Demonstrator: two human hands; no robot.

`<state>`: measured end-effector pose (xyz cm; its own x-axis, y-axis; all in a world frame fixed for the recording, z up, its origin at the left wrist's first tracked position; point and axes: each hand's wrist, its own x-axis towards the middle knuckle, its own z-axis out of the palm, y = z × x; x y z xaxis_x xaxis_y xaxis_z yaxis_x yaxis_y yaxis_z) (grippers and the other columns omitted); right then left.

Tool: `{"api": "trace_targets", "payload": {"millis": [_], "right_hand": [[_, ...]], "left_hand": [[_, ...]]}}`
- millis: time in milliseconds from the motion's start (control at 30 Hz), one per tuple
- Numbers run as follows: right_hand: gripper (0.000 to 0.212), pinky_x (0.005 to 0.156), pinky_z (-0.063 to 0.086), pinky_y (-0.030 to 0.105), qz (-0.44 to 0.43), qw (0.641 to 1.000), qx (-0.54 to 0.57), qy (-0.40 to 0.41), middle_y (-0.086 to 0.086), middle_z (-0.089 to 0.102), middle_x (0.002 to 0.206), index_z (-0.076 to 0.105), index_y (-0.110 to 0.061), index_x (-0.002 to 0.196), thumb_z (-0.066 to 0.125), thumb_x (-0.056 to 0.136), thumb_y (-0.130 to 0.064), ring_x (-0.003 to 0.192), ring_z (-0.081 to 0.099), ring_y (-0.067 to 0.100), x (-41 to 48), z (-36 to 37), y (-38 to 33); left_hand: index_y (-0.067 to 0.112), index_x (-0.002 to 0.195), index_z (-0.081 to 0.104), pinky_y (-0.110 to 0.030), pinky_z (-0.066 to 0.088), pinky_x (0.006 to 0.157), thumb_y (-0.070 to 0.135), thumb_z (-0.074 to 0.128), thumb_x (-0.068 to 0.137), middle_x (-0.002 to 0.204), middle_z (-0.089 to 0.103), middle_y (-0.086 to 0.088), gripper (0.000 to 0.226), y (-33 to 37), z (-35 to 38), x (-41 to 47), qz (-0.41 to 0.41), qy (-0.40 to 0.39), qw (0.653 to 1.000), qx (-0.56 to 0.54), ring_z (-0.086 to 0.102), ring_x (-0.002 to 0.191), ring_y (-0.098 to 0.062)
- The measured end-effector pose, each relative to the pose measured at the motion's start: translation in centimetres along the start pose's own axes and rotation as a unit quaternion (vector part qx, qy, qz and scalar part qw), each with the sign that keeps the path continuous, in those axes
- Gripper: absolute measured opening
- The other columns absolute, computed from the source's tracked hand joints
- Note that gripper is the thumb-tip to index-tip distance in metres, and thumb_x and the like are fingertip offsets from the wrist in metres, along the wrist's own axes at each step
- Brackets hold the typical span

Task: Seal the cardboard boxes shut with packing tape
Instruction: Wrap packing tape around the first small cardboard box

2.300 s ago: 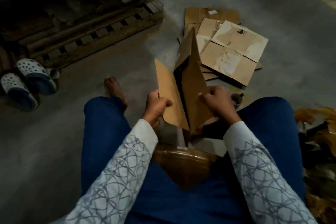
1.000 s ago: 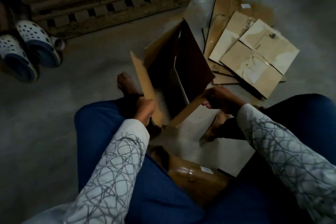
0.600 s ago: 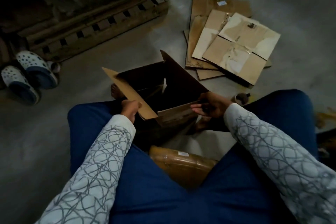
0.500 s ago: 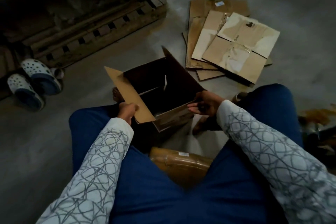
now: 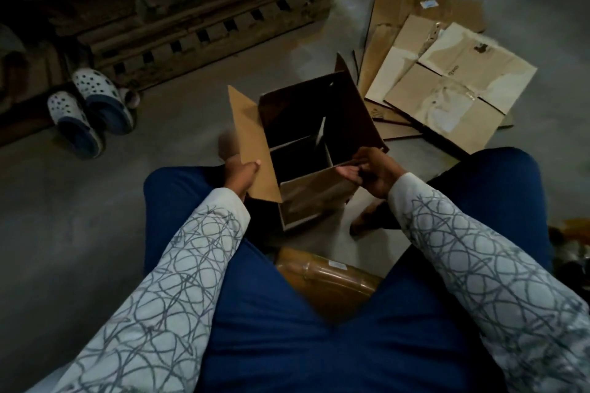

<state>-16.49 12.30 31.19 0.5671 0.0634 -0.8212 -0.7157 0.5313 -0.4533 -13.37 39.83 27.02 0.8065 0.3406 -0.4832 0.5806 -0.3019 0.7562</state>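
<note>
While your left hand (image 5: 240,174) is pinching the left flap (image 5: 252,143) and your right hand (image 5: 373,171) is gripping the near flap (image 5: 314,193), the cardboard box (image 5: 349,112) is standing open on the floor (image 5: 95,217). You should be folding the flaps flat, with their edges meeting.

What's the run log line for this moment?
cardboard box: open | left hand: holds side flap | right hand: grips near wall

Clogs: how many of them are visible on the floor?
2. One clog lies at the far left; the other clog beside it, below the wooden pallet. More may hide in the dark.
</note>
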Motion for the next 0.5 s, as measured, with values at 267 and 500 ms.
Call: {"api": "trace_targets", "payload": {"millis": [267, 500], "right_hand": [[0.044, 0.084, 0.061, 0.044, -0.032, 0.995, -0.087, -0.046, 0.028, 0.067, 0.111, 0.056, 0.001, 0.105, 0.06, 0.098, -0.042, 0.094, 0.072, 0.037, 3.2, -1.5, 1.2], [0.044, 0.105, 0.042, 0.039, -0.213, 0.644, -0.734, -0.025, 0.012, 0.051, 0.143, 0.06, -0.014, 0.132, 0.066, 0.094, -0.034, 0.128, 0.052, 0.031, 5.1, -1.0, 3.8]], "left_hand": [[-0.001, 0.125, 0.062, -0.038, 0.05, 0.096, 0.007, 0.063, 0.094, 0.121, 0.066, -0.016, 0.032, -0.2, 0.8, 0.4, -0.006, 0.016, 1.0, -0.009, 0.063, 0.113, -0.034], [0.005, 0.122, 0.066, -0.034, 0.05, 0.091, 0.007, 0.063, 0.089, 0.123, 0.067, -0.016, 0.033, 0.1, -0.1, -0.5, -0.013, 0.013, 0.998, 0.061, 0.063, 0.112, -0.034]]}}
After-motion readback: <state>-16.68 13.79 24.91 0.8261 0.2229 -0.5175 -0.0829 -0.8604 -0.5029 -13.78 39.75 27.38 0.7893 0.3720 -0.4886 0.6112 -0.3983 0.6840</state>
